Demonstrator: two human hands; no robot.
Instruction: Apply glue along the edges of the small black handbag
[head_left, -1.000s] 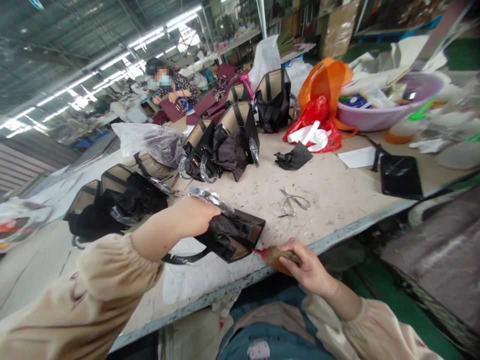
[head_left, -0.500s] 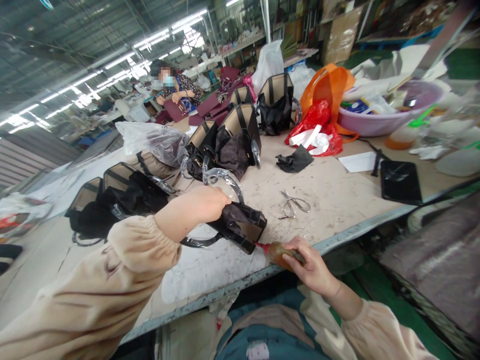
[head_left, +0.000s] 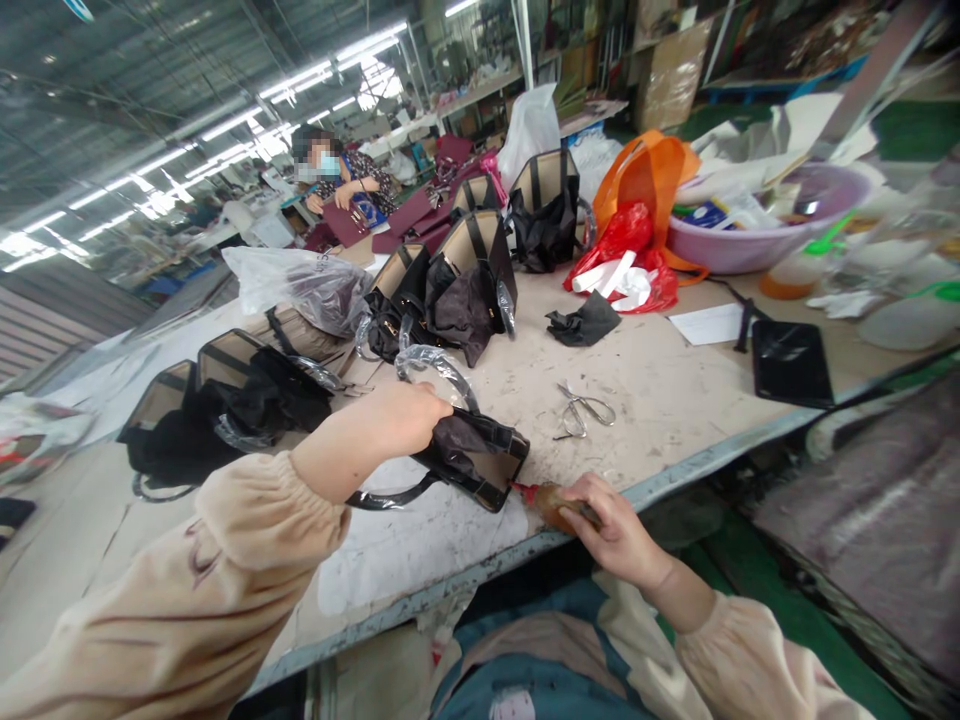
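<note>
A black handbag [head_left: 480,462] with a tan inside and plastic-wrapped handles lies tipped on the worktable in front of me. My left hand [head_left: 417,412] is closed on its upper edge; the fingertips are partly hidden. In my right hand [head_left: 609,525] is a glue bottle [head_left: 551,505] of brownish, see-through plastic with a red nozzle. The nozzle tip is at the bag's near right corner; whether it touches, I cannot tell. Beyond the bottle, metal thread snips [head_left: 585,410] lie on the table.
More black handbags [head_left: 469,280] stand behind and to the left. A black cloth scrap [head_left: 583,320], a red plastic bag [head_left: 626,260], a purple basin [head_left: 739,245] and a black tablet-like object [head_left: 791,362] are on the right. A co-worker [head_left: 349,185] handles maroon pieces at the back.
The whole view has shifted slightly, moving things a little left. My hands keep their grips, and the nozzle stays at the bag's corner.
</note>
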